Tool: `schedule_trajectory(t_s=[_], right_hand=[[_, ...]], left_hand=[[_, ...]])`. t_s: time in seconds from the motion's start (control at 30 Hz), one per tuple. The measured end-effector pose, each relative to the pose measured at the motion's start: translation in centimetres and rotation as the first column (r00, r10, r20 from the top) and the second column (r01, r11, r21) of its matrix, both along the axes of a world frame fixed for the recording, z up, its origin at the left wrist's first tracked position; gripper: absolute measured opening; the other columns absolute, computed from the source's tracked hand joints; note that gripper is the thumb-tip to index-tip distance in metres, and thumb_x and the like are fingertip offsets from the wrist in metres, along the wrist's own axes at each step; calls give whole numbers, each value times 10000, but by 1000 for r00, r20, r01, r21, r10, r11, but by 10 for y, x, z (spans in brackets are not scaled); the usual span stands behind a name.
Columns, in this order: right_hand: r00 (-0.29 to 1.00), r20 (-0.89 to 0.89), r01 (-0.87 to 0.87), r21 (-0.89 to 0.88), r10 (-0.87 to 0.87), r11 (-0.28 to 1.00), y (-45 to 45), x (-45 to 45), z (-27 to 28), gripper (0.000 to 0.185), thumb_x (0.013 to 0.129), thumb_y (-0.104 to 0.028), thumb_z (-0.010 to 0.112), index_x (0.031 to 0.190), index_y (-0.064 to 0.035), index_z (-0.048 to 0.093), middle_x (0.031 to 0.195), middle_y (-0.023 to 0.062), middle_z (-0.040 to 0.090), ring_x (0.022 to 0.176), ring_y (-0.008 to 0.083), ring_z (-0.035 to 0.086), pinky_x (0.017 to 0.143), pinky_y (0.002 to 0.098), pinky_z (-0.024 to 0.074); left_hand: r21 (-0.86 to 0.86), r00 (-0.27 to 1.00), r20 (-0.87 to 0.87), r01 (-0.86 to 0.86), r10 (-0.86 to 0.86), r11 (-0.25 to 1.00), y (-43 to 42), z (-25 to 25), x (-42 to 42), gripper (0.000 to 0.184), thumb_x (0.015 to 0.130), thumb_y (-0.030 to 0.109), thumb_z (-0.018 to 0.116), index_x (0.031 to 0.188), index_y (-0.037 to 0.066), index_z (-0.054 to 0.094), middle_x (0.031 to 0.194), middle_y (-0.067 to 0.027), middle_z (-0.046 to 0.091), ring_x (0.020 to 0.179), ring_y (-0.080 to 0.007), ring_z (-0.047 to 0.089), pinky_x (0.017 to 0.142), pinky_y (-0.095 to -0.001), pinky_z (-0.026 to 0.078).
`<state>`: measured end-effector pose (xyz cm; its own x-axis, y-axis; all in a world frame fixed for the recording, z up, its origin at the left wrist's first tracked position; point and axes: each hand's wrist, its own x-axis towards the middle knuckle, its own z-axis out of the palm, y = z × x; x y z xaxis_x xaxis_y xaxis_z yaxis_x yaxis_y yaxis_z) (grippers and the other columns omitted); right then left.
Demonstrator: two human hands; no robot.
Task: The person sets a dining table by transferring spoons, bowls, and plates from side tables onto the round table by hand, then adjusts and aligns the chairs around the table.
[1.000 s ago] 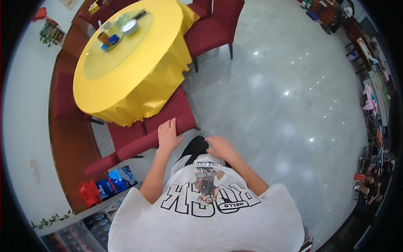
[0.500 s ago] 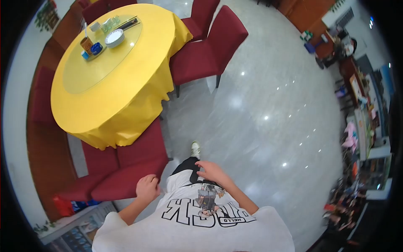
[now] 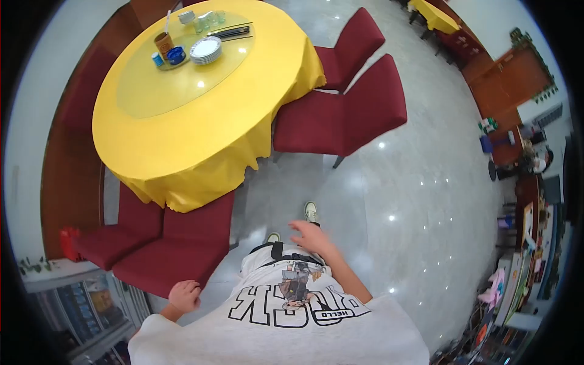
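My left hand [image 3: 185,296] is beside the back of a dark red chair [image 3: 173,261], fingers loosely curled; whether it touches the chair or has anything in it cannot be made out. In front of my body, my right hand [image 3: 308,236] is held above the floor with its fingers apart and nothing in it. Ahead stands a round table with a yellow cloth [image 3: 201,137]. Its glass turntable [image 3: 146,91] bears stacked white plates [image 3: 205,50], dark chopsticks [image 3: 234,32], glasses [image 3: 210,22], a blue ashtray-like dish [image 3: 176,55] and a brown holder [image 3: 163,42].
Two red chairs [image 3: 313,125] stand at the table's right side. Grey shiny floor [image 3: 395,182] stretches to the right. A glass-fronted cabinet [image 3: 85,310] is at lower left. Along the far right are a cluttered counter [image 3: 529,213] and a person [image 3: 540,161].
The view has turned and moved forward past the chair backs. My left hand has come off the chair back it rested on and is lower left. Both shoes now show.
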<state>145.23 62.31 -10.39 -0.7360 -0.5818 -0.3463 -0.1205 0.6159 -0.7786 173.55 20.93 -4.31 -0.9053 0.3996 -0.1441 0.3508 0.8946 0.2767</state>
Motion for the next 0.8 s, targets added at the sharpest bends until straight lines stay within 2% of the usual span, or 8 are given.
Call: schedule_trajectory(t_s=[0.2,0.3,0.4,0.47,0.53,0.67,0.73,0.8], right_hand=[[969,-62,-235,63,239,970,45,-119,7,438,837,-231,662,1238,-67,594,1149,168,658,1056,332,628,916,420,492],[987,65,-146,5,146,989,63,-184,-15,437,831,-230,664,1241,-94,594,1118,156,671,1025,319,642,882,418,509],[933,-91,-328,177,347,928,57,-241,7,431,841,-199,661,1245,-70,581,1121,138,672,1017,283,650,877,386,519],[935,-31,-351,77,354,933,41,-266,8,413,847,-189,659,1234,-65,584,1103,132,677,1003,268,654,869,377,521],[933,12,-359,-32,360,933,11,-288,7,394,853,-180,657,1222,-59,587,1086,126,682,988,254,657,862,369,523],[897,273,-308,-180,348,934,-48,-311,-11,341,879,-145,653,1201,-50,594,1053,102,680,964,180,644,849,318,517],[850,389,-223,-344,355,912,-80,-324,-28,338,888,-153,665,1208,-65,598,1062,101,680,972,182,642,866,314,511],[796,515,-118,-382,317,917,-108,-336,-51,334,892,-148,672,1216,-102,604,1077,93,676,975,176,637,896,300,497]], left_hand=[[-282,952,164,-207,260,937,31,16,-7,388,668,222,661,1030,82,636,1089,-94,607,1068,-298,567,921,-466,439],[-428,669,-182,-713,720,555,59,-9,-14,316,716,214,638,996,67,649,1045,-108,613,1064,-291,563,990,-478,399],[-528,239,-339,-849,910,26,105,-47,-68,237,759,192,622,941,55,686,998,-126,655,1028,-312,593,979,-475,431],[-152,-238,-125,-955,963,-255,142,-73,-138,215,781,165,621,940,45,701,977,-142,683,952,-335,633,905,-460,489],[367,-328,141,-859,934,-357,166,-159,-181,184,797,84,631,960,31,697,904,-153,689,902,-271,666,804,-393,528],[594,-8,418,-754,908,-280,184,-139,-325,230,830,106,630,1042,25,666,831,-142,688,770,-244,681,714,-367,536],[321,254,152,-927,955,196,135,-120,-376,290,835,141,644,1108,41,647,839,-147,695,767,-227,689,712,-369,541],[396,138,555,-911,820,-114,74,-141,-425,314,837,170,648,1135,71,652,926,-170,715,781,-229,703,745,-398,552]])
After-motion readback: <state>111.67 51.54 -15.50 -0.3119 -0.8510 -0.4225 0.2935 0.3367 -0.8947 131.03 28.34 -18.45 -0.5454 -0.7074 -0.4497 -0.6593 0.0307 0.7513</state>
